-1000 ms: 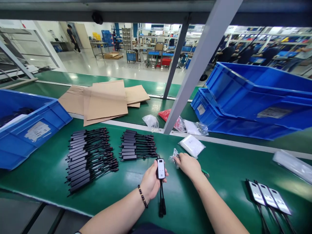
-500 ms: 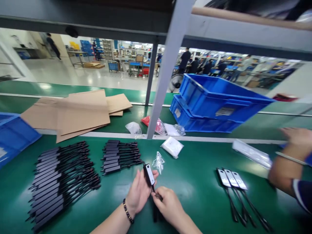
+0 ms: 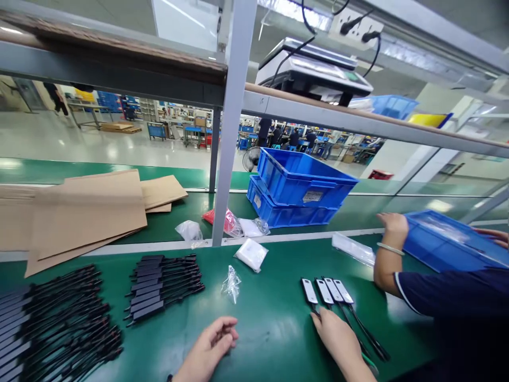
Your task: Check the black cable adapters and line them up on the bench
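Head view: left hand point(image 3: 209, 342) empty, right hand point(image 3: 338, 334) around device cable point(image 3: 314, 308), plastic point(image 3: 441, 228) in blue bin point(image 3: 419, 253)

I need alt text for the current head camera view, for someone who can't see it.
A person's right hand is at the cable of the leftmost of four white-faced devices on a green bench, the left hand loosely curled, apparently empty. Rows of black devices lie at left; at right, a co-worker's hand is beside a blue bin.

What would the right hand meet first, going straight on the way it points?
Most likely the leftmost device of the four, just ahead of the right hand. They may already be touching; the view doesn't settle that.
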{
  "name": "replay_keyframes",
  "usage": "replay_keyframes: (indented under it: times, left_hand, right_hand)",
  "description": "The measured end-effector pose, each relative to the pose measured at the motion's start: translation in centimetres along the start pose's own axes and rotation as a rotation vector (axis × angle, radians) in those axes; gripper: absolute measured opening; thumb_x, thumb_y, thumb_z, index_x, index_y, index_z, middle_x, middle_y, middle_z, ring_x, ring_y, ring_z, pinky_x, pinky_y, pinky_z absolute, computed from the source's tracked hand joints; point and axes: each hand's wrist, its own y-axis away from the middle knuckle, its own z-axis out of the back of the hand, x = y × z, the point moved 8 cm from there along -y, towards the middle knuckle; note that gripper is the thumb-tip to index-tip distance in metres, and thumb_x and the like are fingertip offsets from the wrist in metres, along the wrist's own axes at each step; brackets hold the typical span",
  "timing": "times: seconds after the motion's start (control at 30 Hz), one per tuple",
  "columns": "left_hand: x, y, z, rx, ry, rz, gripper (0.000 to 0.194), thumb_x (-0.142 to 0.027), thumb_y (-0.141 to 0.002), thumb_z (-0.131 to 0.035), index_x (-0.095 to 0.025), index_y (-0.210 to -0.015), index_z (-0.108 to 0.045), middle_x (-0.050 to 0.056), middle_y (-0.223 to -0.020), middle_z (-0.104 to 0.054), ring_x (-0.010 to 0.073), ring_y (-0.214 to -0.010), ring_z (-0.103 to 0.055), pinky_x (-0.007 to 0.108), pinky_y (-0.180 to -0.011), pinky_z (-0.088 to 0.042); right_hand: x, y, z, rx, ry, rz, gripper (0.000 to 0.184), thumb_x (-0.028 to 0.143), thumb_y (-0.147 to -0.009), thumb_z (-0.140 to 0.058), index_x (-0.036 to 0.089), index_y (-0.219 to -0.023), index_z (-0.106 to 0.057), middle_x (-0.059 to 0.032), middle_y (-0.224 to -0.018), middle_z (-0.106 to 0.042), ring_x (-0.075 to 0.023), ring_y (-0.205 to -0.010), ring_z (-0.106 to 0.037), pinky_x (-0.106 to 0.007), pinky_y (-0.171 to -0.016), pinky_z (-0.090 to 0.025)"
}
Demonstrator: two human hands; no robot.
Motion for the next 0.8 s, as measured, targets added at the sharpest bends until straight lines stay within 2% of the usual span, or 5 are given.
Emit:
replay_keyframes:
  times: [0.17, 0.27, 0.43, 0.67, 0.8]
  left_hand:
    - [-2.3, 2.6, 2.7, -0.109, -0.46, -0.057, 0.033, -0.042, -0.073, -0.048, -0.023, -0.099, -0.057, 0.006, -0.092, -0.059, 0.0181, -0.084, -0.052, 0.029, -0.081, -0.041]
    - [-3.3, 4.4, 5.8, -0.29, -0.575, -0.075, 0.033, -0.044, -0.071, -0.049, -0.025, -0.097, -0.059, 0.006, -0.091, -0.06, 0.0198, -0.084, -0.054, 0.03, -0.08, -0.043]
    - [-3.7, 6.8, 9.7, -0.493, -0.645, -0.042, 0.037, -0.047, -0.072, -0.046, -0.024, -0.099, -0.057, 0.005, -0.096, -0.06, 0.0206, -0.092, -0.053, 0.031, -0.085, -0.041]
    - [-3.4, 9.0, 11.8, -0.63, -0.676, -0.03, 0.041, -0.049, -0.071, -0.046, -0.022, -0.101, -0.056, 0.005, -0.096, -0.06, 0.0205, -0.093, -0.053, 0.031, -0.086, -0.041]
    - [-4.0, 9.8, 12.2, -0.638, -0.743, -0.042, 0.039, -0.045, -0.073, -0.045, -0.022, -0.102, -0.055, 0.005, -0.097, -0.059, 0.02, -0.094, -0.052, 0.032, -0.087, -0.04]
  right_hand:
    - [-2.2, -0.5, 0.9, -0.038, 0.027, -0.114, 0.03, 0.04, -0.08, -0.034, 0.016, -0.079, -0.051, -0.0119, -0.079, -0.059, -0.0248, -0.068, -0.06, -0.033, -0.058, -0.039]
    - [-3.6, -1.7, 1.5, -0.12, 0.0, -0.275, 0.058, 0.058, -0.073, -0.035, 0.009, -0.103, -0.045, -0.0188, -0.094, -0.053, -0.0284, -0.074, -0.058, -0.036, -0.061, -0.04]
    - [-6.7, -3.8, -0.5, 0.01, -0.201, -0.516, 0.104, 0.076, -0.056, -0.035, 0.006, -0.129, -0.013, -0.028, -0.11, -0.041, -0.0352, -0.082, -0.055, -0.041, -0.065, -0.038]
    - [-9.7, -4.1, -1.8, 0.145, -0.305, -0.549, 0.104, 0.077, -0.054, -0.035, 0.017, -0.133, -0.005, -0.0292, -0.115, -0.037, -0.0388, -0.085, -0.054, -0.045, -0.065, -0.036]
    - [-12.0, -4.6, -2.6, 0.116, -0.293, -0.458, 0.103, 0.066, -0.056, -0.046, 0.009, -0.132, -0.007, -0.0286, -0.109, -0.045, -0.0365, -0.094, -0.051, -0.045, -0.076, -0.035]
